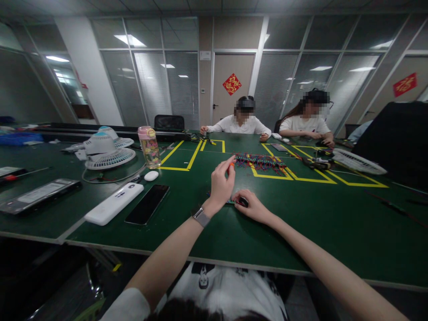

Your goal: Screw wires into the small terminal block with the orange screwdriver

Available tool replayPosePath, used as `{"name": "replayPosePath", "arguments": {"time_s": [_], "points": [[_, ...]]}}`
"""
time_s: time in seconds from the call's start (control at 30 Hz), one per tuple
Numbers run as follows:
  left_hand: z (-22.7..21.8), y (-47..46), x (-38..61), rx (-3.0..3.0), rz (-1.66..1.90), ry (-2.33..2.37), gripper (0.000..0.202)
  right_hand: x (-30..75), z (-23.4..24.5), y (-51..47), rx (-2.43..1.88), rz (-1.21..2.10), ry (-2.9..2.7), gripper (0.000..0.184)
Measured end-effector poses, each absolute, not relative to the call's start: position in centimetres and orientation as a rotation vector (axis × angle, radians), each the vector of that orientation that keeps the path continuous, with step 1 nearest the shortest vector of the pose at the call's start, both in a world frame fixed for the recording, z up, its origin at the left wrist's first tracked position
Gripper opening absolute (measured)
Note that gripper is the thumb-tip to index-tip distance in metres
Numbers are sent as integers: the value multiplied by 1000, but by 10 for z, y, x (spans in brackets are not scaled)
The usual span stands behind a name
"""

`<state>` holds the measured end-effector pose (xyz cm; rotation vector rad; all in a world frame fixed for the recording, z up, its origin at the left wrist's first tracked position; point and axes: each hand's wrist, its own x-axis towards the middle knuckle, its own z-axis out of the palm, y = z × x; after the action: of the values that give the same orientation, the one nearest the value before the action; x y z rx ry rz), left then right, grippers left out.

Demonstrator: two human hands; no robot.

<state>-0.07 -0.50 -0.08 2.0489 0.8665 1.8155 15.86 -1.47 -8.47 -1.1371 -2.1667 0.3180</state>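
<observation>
My left hand (222,182), with a watch on its wrist, is raised above the table in front of me. Its fingers are closed round a slim thing with an orange end (231,165), mostly hidden by the hand. Just below it, my right hand (251,206) grips a small green circuit board (230,202) at the tabletop. A black rounded part (242,202) shows beneath the right fingers. Beyond both hands lies a row of small circuit boards with red and blue wires (262,163).
On the left are a black phone (147,205), a white power bank (115,203), a white earbud case (151,176), a bottle (150,147), white fans (109,156) and a hard drive (40,196). Yellow tape outlines mark the green table (200,240). Two people sit opposite.
</observation>
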Motion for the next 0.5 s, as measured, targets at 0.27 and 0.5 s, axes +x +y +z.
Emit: {"name": "replayPosePath", "arguments": {"time_s": [0.27, 0.5], "points": [[3, -12, -2, 2134, 1851, 889, 22, 158, -83, -15, -1144, 312, -2165, 13], [0, -7, -1, 2089, 1822, 792, 32, 158, -82, -17, -1154, 322, -2159, 14]]}}
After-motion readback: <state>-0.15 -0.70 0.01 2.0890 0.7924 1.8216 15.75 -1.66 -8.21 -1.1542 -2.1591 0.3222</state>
